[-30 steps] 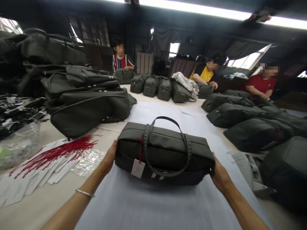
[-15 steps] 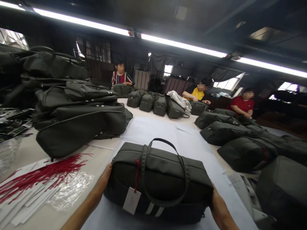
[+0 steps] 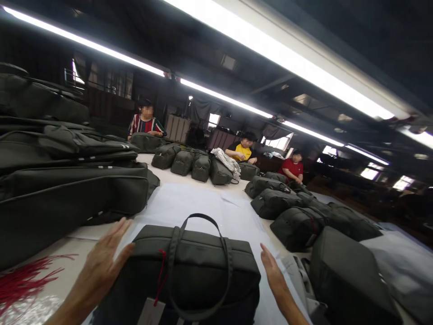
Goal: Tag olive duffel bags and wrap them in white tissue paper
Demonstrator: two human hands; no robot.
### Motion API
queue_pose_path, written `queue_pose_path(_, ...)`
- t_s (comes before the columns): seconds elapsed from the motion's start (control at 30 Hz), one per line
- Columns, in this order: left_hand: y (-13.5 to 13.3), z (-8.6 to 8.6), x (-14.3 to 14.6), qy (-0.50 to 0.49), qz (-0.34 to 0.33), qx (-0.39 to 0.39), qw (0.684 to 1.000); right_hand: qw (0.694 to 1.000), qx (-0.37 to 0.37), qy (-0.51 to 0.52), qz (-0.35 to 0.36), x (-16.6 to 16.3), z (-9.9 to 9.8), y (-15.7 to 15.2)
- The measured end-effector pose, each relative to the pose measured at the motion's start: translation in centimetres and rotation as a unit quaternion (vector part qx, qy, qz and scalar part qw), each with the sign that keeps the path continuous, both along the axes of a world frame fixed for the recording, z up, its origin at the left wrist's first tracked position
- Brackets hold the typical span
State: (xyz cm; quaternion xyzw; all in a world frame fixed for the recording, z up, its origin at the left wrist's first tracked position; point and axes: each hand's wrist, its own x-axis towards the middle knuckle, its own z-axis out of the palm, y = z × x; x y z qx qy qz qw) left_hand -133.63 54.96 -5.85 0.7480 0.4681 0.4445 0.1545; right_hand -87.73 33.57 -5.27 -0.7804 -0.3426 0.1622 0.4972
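Observation:
A dark green duffel bag (image 3: pixel 199 257) stands in front of me on white sheeting (image 3: pixel 203 203), its carry handle arched upward. From a red cord on its front hangs a white tag (image 3: pixel 151 312), cut off by the lower edge of the view. My left hand (image 3: pixel 103 253) is at the bag's left end, fingers stretched out and thumb apart, close to its upper corner; whether the thumb touches it I cannot tell. Off the right end, with a gap between, my right hand (image 3: pixel 273 273) has its fingers extended and holds nothing.
Unfilled dark bags (image 3: pixel 74 194) are piled at the left, beside red cords (image 3: pixel 30 280). Several filled bags (image 3: pixel 201 167) line the far side, more (image 3: pixel 297 225) the right. Three people work across the table, in a striped top (image 3: pixel 147 124), yellow (image 3: pixel 242 151) and red (image 3: pixel 293 169).
Both hands have come off the bag's ends and their fingers have spread. My view has tilted up and turned right, so the bag appears lower and further left.

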Motion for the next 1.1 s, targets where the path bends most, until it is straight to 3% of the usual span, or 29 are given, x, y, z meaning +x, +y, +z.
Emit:
queue_pose_path(0.1,-0.7,6.6,6.3,0.086,-0.109,0.107,0.985,0.986,-0.021,-0.137,0.095,-0.8,4.6,3.2)
queue_pose_path(0.17,-0.6,9.4,11.5,0.140,-0.168,0.121,0.968,0.958,-0.057,-0.212,0.184,-2.0,7.3,6.3)
queue_pose_path(0.23,0.0,10.3,16.2,0.190,-0.197,0.094,0.957,0.928,-0.095,-0.243,0.267,-3.3,8.9,9.3)
queue_pose_path(0.33,1.5,8.8,20.3,0.262,-0.198,-0.010,0.944,0.893,-0.139,-0.221,0.367,-4.8,8.5,12.4)
queue_pose_path(0.47,2.7,5.8,20.8,0.343,-0.206,-0.128,0.908,0.865,-0.168,-0.161,0.445,-5.1,5.6,13.5)
queue_pose_path(0.6,2.8,4.9,20.1,0.370,-0.198,-0.185,0.889,0.881,-0.114,-0.087,0.450,-1.5,3.9,14.4)
queue_pose_path(0.7,2.6,5.1,20.1,0.343,-0.196,-0.206,0.895,0.928,-0.072,-0.035,0.365,4.5,2.0,15.7)
queue_pose_path(0.83,2.3,5.3,20.3,0.350,-0.212,-0.208,0.888,0.980,-0.075,-0.002,0.187,13.7,-4.0,16.9)
queue_pose_path(0.97,2.3,4.9,20.3,0.357,-0.200,-0.204,0.889,0.991,-0.107,0.000,0.075,19.3,-11.0,17.9)
queue_pose_path(1.1,3.1,3.2,19.2,0.408,-0.155,-0.233,0.869,0.995,-0.098,-0.027,0.023,21.6,-15.3,21.2)
